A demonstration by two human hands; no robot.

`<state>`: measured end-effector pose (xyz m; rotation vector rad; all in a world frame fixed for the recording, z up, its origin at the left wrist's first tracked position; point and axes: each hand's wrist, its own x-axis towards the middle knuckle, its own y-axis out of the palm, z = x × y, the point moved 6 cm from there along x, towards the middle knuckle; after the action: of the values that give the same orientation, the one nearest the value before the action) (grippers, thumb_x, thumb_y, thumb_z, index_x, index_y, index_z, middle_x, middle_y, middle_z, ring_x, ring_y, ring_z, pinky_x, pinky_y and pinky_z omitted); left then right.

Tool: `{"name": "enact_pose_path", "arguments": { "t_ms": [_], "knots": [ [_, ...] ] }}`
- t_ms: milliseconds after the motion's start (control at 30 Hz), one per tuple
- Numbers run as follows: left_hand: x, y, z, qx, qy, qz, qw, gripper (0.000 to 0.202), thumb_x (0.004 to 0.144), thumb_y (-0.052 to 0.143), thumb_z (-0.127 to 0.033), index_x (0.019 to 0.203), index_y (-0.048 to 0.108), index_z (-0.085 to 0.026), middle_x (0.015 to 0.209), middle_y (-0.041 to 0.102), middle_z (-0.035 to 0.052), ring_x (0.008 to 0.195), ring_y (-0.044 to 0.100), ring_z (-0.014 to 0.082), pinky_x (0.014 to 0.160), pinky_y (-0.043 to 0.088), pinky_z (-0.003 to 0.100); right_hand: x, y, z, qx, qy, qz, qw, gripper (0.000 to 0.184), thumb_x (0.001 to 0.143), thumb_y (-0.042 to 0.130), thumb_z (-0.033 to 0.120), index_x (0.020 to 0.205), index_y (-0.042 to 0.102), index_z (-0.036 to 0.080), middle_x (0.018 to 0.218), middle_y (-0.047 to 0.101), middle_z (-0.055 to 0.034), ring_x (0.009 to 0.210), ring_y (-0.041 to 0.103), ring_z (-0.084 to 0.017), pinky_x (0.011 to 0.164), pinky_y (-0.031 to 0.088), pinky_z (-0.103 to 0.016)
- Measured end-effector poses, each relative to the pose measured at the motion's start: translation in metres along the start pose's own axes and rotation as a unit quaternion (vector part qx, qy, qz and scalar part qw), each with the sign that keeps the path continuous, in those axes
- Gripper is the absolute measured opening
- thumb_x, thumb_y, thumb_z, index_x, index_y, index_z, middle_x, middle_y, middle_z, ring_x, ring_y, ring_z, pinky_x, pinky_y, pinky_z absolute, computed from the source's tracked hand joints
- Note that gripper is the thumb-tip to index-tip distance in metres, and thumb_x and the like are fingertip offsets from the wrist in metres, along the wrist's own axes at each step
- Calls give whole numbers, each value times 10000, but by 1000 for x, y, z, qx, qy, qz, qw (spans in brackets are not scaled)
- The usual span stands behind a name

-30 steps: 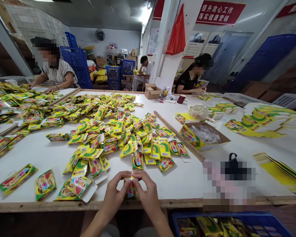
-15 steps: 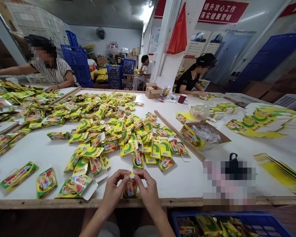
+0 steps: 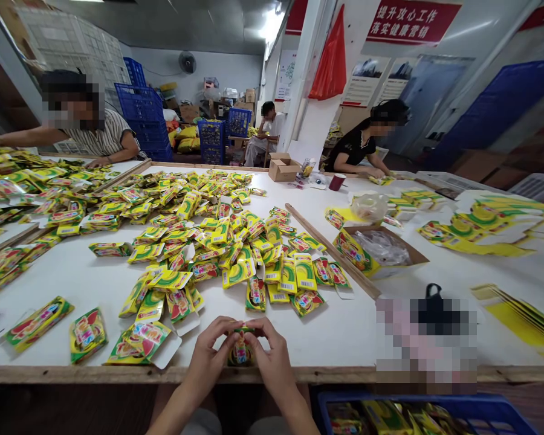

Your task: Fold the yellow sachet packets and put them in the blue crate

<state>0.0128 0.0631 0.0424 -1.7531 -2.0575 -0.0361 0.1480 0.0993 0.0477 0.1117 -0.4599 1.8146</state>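
Close to the front edge of the table, a small yellow-and-green printed carton [image 3: 242,351] stands upright between my two hands. My left hand [image 3: 214,349] pinches its left side, thumb on the front and fingertips at the top. On the right side my right hand [image 3: 269,351] grips it the same way, with thumb and fingers at the top edge. The carton's back is hidden. Just beyond my hands spreads a heap of similar small cartons [image 3: 204,241], some with white flaps sticking out. To the left lie a few loose cartons [image 3: 87,335].
A wooden strip [image 3: 330,249] divides the white table. Right of it are an open box with clear plastic bags [image 3: 383,248] and flat yellow card sheets [image 3: 521,320]. A blue crate [image 3: 485,403] with cartons sits below the edge. Co-workers sit across the table.
The white flap that showed at the carton's top is no longer visible; its top edge now looks folded over. Both hands stay around the carton, fingers shifted slightly at the top.
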Motion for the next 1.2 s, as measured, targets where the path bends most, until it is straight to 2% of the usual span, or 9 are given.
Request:
{"name": "enact_pose_path", "arguments": {
  "t_ms": [100,233,333,433,533,667,833,967,1200],
  "knots": [
    [1,-7,-3,55,29,12,998,196,907,563,-247,1057,689,-248,1067,687,83,1023,648,225,886,522,343,-5,-17,3,-35,-9,-23,999,161,921,526,297,900,661,211,871,706,-44,837,666,-192,754,521,-259],
    [24,-56,0,196,65,-41,977,260,908,538,-256,1161,592,-221,1187,627,106,1137,586,245,974,472,394,-19,-103,15,-187,23,-96,977,248,915,506,393,845,658,209,835,705,-56,784,664,-207,708,524,-267],
    [48,-106,19,357,32,-72,931,333,866,556,-267,1184,576,-169,1255,572,152,1183,537,303,997,441,459,-34,-174,25,-323,41,-109,939,313,850,546,496,746,656,222,775,695,-54,740,662,-228,669,522,-285],
    [66,-141,42,479,-17,-59,876,390,812,575,-259,1182,579,-135,1162,626,170,1090,574,344,928,467,491,-45,-201,27,-364,52,-126,921,357,828,536,549,722,658,231,758,693,-52,707,664,-227,611,523,-277],
    [74,-152,42,500,1,-34,865,261,842,521,-266,1055,635,-166,1027,686,133,1000,612,321,876,491,439,-45,-173,22,-315,70,-111,940,351,872,502,515,735,650,227,740,689,-39,688,660,-207,594,523,-251],
    [68,-153,2,423,34,-131,896,286,889,484,-347,1060,630,-169,982,709,115,873,658,276,799,515,382,-26,-97,24,-209,45,-56,975,278,926,484,413,791,630,218,799,681,-43,770,653,-200,678,530,-247],
    [39,-73,-22,191,31,-3,981,301,915,487,-299,1183,595,-213,1119,709,92,994,669,235,848,525,330,-11,-30,27,-93,-28,-28,995,144,931,512,284,1022,602,219,1087,653,-80,1028,618,-212,874,508,-289],
    [7,-12,3,12,-49,27,998,387,938,480,-288,1319,436,-240,1142,703,99,1033,670,219,835,546,328,-15,-11,5,-51,-13,-40,998,133,924,529,235,1050,566,221,984,663,-50,899,651,-178,790,533,-251],
    [-3,4,18,-2,-56,32,998,187,910,545,-306,1045,642,-221,1041,719,86,955,676,222,859,527,335,-17,-16,-4,-56,-21,-20,998,229,937,467,185,1136,574,225,1057,657,-59,955,639,-179,838,509,-260]
  ]
}}
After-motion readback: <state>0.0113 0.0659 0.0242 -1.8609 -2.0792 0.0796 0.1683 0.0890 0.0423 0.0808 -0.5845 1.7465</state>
